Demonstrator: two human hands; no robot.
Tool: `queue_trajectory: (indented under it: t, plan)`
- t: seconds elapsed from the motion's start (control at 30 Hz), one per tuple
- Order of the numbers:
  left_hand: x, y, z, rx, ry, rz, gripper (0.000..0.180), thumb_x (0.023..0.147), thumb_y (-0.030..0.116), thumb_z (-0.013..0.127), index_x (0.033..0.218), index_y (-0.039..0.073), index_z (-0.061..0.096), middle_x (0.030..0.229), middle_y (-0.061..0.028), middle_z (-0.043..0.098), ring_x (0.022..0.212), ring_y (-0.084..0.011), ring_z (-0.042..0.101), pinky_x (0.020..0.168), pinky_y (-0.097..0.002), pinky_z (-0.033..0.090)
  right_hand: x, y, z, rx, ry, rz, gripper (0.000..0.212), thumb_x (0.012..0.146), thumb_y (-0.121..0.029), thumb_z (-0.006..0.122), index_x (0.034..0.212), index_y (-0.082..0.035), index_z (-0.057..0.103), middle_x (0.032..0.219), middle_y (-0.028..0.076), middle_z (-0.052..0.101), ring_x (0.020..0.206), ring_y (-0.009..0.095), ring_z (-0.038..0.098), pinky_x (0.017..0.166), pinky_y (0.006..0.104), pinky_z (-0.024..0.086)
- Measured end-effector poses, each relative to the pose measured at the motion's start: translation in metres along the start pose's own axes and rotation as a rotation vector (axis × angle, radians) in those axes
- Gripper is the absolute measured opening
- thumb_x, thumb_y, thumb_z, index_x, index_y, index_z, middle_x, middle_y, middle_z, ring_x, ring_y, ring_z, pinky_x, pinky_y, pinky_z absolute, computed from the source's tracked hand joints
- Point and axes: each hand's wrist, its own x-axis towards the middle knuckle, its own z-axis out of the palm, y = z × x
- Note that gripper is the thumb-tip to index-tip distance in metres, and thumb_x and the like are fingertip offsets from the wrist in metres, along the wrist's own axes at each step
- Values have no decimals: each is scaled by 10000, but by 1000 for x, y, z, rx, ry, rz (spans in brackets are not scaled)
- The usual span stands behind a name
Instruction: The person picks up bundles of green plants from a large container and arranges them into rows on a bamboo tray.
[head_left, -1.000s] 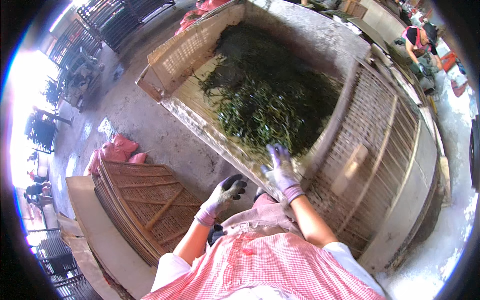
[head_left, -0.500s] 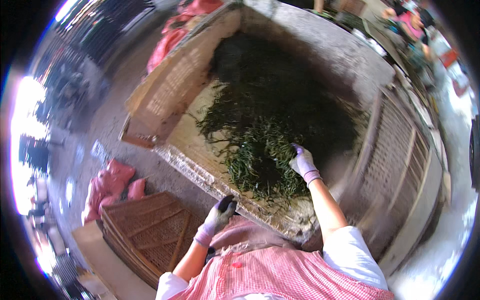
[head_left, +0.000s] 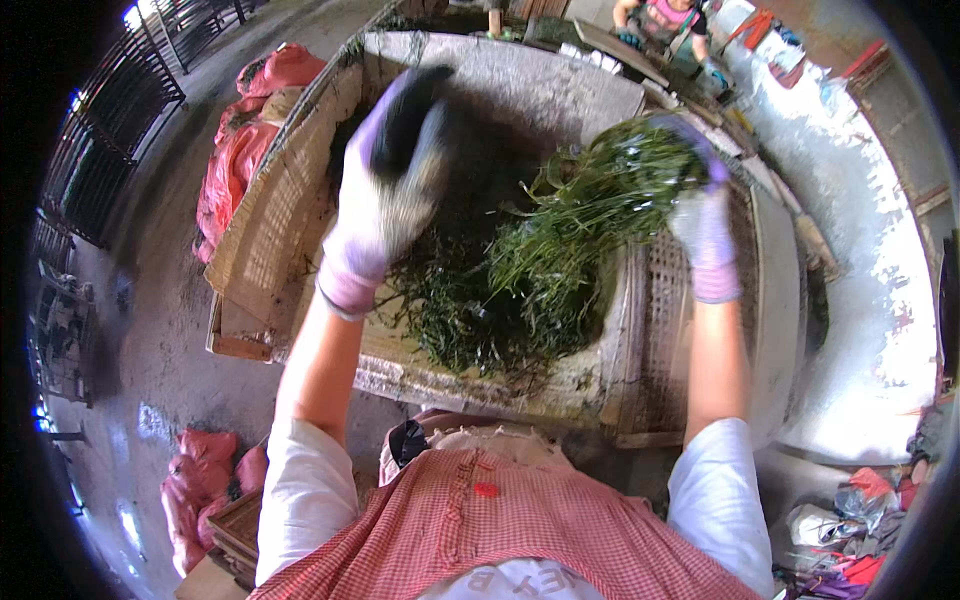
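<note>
My right hand [head_left: 705, 205], in a white and purple glove, grips a bunch of long wet green leafy strands [head_left: 610, 185] and lifts it above the trough's right side. Its fingertips are partly hidden by the bunch. My left hand [head_left: 395, 165], gloved with dark fingers, is raised over the trough's left part. Motion blurs it, but its fingers look stretched out, with nothing visible in them. Below both hands, a dark green heap of the same strands [head_left: 470, 320] lies in the pale-walled trough [head_left: 400, 375].
A slatted woven tray [head_left: 665, 330] lies on the trough's right side. Red sacks [head_left: 240, 165] stand beyond the left wall, and more pink sacks [head_left: 195, 490] lie at lower left near brown woven trays [head_left: 235, 525]. Another person [head_left: 668, 25] works at the far right.
My left hand has left the trough's front edge and risen over it. My right hand has lifted a bunch of strands up and to the right. The head view has turned.
</note>
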Motion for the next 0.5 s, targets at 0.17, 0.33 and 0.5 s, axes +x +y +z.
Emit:
queue_trajectory:
  t: [0.17, 0.33, 0.5]
  plan:
    - [76, 76, 46, 244, -344, 599, 357, 767, 297, 669, 1011, 40, 626, 964, -156, 616, 915, -290, 597, 809, -383, 478, 8, -128, 22, -86, 229, -282, 403, 909, -354, 463, 1205, -85, 515, 1191, 88, 549, 1085, 209, 509, 940, 372, 419]
    - [-26, 9, 127, 327, -456, 386, 391, 761, 346, 653, 1035, 69, 636, 990, -158, 615, 991, -336, 571, 895, -443, 437, 25, -188, -33, -419, 325, -482, 381, 895, -349, 494, 1169, -89, 535, 1124, 93, 572, 1008, 209, 535, 885, 362, 438]
    - [-154, -46, 71, -73, -656, -242, 593, 762, 227, 689, 1285, 56, 469, 1310, -169, 464, 1248, -294, 416, 1053, -408, 302, 15, -169, -98, -845, 513, -541, 358, 881, -344, 524, 1133, -92, 556, 1057, 98, 595, 930, 210, 560, 829, 353, 457]
